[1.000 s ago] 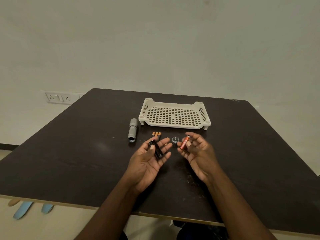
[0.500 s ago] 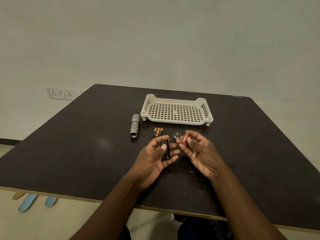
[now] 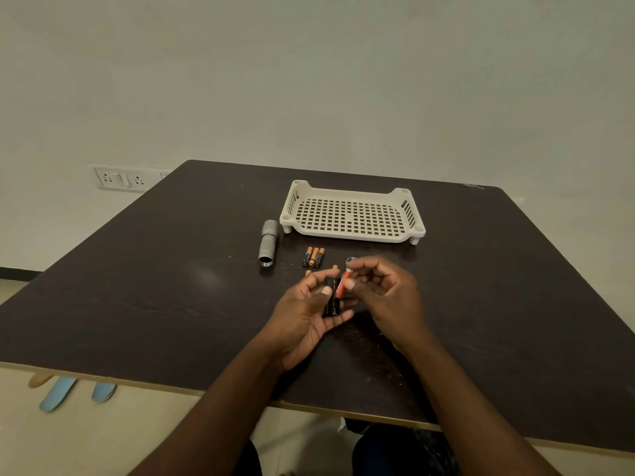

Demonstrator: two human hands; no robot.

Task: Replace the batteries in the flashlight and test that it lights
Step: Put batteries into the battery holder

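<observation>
We see a big dark table (image 3: 137, 304) in front of a plain wall. We use the white basket (image 3: 350, 214) as our marker. It sits on the table, on the far side from the person, and it has lots of little square holes.

Left of the basket, close to its front corner, lies the gray flashlight tube (image 3: 268, 247). Its open end points toward the person.

In front of the basket, nearer to the person, we see both hands held close together over the table. The left hand (image 3: 305, 317) is palm up with its fingers curled. It holds a small black battery holder (image 3: 332, 297), with the thumb pressed on the holder's left side. The right hand (image 3: 385, 290) is just beside it, fingers curled, and it pinches an orange battery (image 3: 343, 282) between thumb and finger. The orange battery touches the right side of the black holder. We cannot tell if it sits inside the holder.

Between the basket and the hands, three small batteries (image 3: 313, 256) lie side by side on the table. They are black and gold.

Just behind the right hand's fingers, still in front of the basket, a small round cap (image 3: 350, 260) peeks out. Most of it is hidden.

Far left of the basket, on the wall, is a white socket plate (image 3: 120, 177).
</observation>
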